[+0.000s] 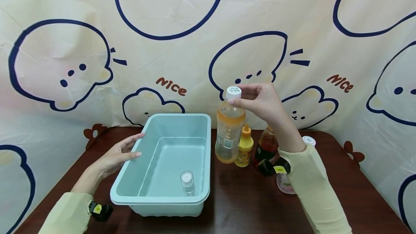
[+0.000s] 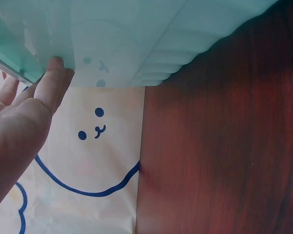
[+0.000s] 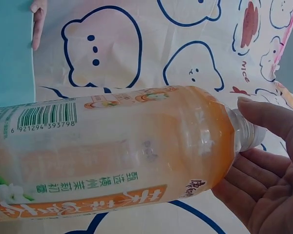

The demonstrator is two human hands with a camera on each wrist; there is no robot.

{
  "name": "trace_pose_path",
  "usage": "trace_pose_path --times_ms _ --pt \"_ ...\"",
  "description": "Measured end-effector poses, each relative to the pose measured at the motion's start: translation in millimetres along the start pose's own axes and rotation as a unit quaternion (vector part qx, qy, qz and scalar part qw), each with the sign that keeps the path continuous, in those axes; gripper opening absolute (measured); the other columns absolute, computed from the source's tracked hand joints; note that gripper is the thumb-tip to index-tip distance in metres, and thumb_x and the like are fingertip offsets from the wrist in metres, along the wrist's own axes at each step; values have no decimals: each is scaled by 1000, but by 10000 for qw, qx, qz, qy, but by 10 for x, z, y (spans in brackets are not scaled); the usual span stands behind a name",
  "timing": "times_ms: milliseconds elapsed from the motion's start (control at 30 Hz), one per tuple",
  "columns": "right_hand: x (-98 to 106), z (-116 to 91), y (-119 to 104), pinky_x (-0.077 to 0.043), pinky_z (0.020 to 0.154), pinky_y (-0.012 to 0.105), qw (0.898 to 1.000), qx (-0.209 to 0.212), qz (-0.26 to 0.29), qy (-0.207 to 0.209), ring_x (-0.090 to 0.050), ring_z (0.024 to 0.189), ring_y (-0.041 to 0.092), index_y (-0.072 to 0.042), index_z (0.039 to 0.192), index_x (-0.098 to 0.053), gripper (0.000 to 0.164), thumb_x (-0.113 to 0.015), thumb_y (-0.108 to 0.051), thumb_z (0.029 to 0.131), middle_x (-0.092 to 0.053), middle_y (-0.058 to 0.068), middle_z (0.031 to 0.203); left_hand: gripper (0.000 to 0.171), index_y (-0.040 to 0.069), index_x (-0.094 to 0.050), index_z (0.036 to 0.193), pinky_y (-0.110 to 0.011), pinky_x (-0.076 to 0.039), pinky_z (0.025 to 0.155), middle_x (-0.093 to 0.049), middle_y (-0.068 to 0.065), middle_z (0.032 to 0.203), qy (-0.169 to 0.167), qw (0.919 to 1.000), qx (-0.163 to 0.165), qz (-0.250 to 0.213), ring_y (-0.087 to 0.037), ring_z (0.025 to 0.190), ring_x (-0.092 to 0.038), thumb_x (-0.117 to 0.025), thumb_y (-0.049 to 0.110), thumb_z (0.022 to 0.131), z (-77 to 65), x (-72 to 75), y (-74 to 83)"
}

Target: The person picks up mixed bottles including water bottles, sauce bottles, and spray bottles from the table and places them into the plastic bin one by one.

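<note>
My right hand (image 1: pixel 260 102) pinches a plastic drink bottle (image 1: pixel 228 129) by its neck just under the white cap, with thumb and fingers on either side. The bottle hangs upright, close to the right wall of a pale teal plastic basin (image 1: pixel 160 200). In the right wrist view, the bottle (image 3: pixel 136 156) shows an orange shoulder, a barcode and green print. My left hand (image 1: pixel 118 152) holds the basin's left rim; some of its fingers (image 2: pixel 51 85) lie against the outer wall in the left wrist view. A small clear bottle (image 1: pixel 187 183) with a white top stands inside the basin near its front right.
Beyond the held bottle are a yellow squeeze bottle (image 1: pixel 245 147) and a dark red bottle (image 1: pixel 267 145), partly covered by my right wrist. A white-capped container (image 1: pixel 308 140) stands behind my right forearm. The dark wood table (image 1: pixel 247 205) backs onto a cartoon-print cloth (image 1: pixel 182 60).
</note>
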State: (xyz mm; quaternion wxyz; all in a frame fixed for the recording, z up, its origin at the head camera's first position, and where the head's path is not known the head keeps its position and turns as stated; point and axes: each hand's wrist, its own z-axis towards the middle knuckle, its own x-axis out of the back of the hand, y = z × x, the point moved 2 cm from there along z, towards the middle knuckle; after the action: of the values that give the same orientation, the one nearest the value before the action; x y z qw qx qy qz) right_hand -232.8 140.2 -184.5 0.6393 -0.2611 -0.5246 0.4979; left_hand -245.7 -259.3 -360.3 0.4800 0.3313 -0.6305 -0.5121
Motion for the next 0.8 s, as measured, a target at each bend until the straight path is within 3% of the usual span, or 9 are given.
trace_pose_path --times_ms 800 --pt "39 46 -150 -49 87 35 9996 183 -127 170 -62 98 23 0 113 -62 41 -72 -17 78 -62 13 110 70 13 -22 144 -50 -51 77 -20 -21 146 24 10000 46 9 -34 111 -48 -60 15 86 -6 -11 18"
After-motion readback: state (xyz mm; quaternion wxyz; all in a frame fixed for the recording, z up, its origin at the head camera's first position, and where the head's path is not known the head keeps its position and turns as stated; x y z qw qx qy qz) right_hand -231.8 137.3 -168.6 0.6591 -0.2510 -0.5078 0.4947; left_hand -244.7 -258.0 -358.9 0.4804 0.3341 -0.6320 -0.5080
